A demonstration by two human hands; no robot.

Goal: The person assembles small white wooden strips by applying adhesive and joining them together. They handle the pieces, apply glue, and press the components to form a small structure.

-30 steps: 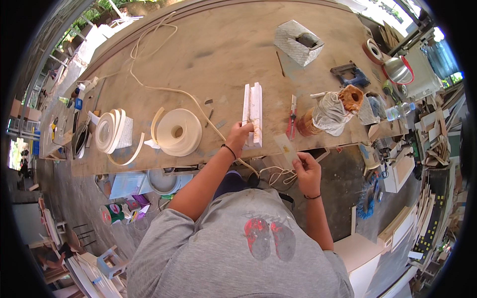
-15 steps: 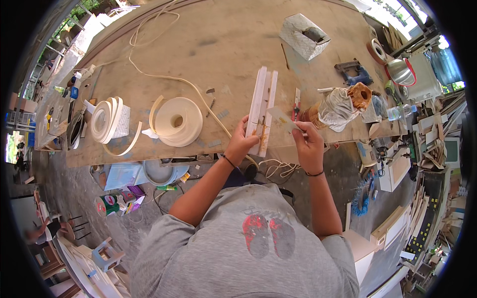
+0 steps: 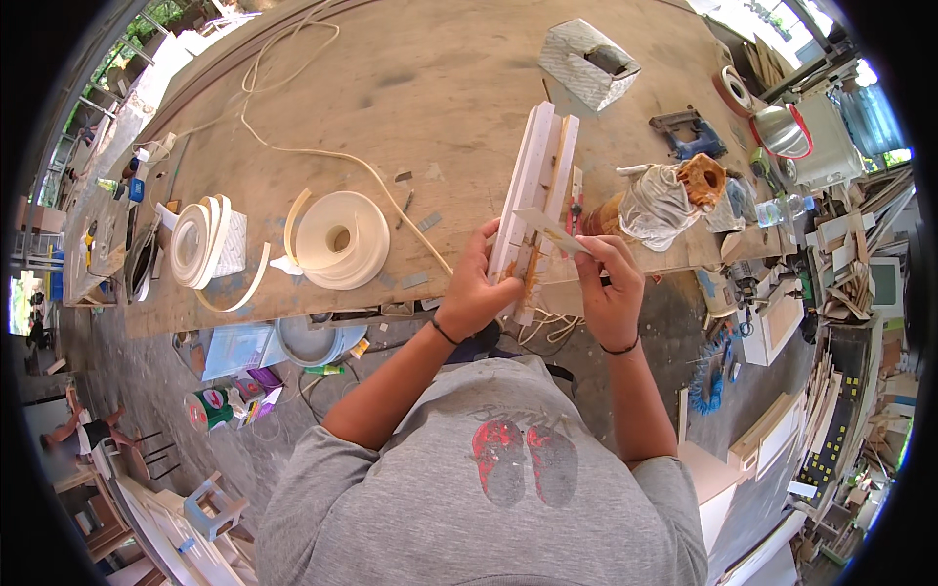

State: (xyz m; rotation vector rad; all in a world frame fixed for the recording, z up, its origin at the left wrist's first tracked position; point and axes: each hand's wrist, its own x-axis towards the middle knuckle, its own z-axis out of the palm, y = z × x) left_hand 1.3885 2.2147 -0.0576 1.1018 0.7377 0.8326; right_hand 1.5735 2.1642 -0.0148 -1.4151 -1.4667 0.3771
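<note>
My left hand (image 3: 481, 291) is closed round the lower end of a long, pale wooden piece (image 3: 532, 186) with a groove along it. Brownish-orange paste smears the groove near my thumb. Between the thumb and fingers of my right hand (image 3: 611, 283) is a flat, pale scraper (image 3: 547, 230), its wide edge lying across the groove. Just beyond that hand, an open can (image 3: 604, 215) stands on the table, partly covered by a whitish plastic bag (image 3: 660, 210). A brown, paste-coated opening (image 3: 703, 180) shows at the bag's right end. A red-handled tool (image 3: 575, 205) lies beside the wooden piece.
The wooden worktable (image 3: 420, 88) carries a big roll of edge banding (image 3: 357, 239), smaller coils (image 3: 202, 239), a tissue box (image 3: 586, 63), a blue nail gun (image 3: 688, 134) and a water bottle (image 3: 785, 209). A pale hose (image 3: 322, 151) crosses it. Wood offcuts (image 3: 840, 264) are piled at the right.
The wooden piece has tilted and shifted slightly right and away. My right hand has brought the scraper lower, onto the groove. The view has shifted slightly.
</note>
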